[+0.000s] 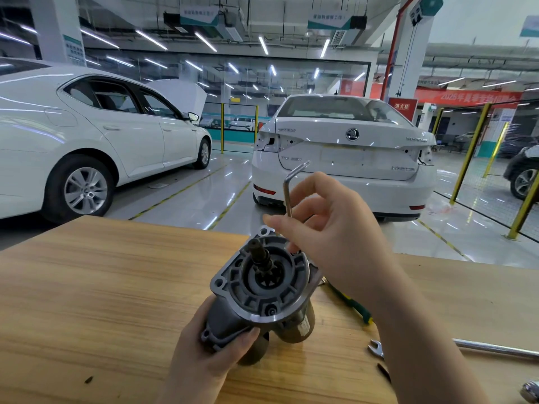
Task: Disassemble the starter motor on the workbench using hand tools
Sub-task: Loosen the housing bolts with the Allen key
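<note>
The grey starter motor [259, 290] stands tilted above the wooden workbench [102, 287], its flange and pinion shaft facing me. My left hand [210, 351] grips its lower body from below and the left. My right hand [326, 225] pinches a silver L-shaped hex key [288, 189] above the flange's far edge. The key's long arm points down behind my fingers, so its tip is hidden; the short arm sticks up and to the right.
A green and yellow handled tool [354, 306] lies on the bench under my right forearm. An open-end wrench [376, 349] and a long steel bar [495, 349] lie at the right. Two white cars are parked beyond the bench's far edge.
</note>
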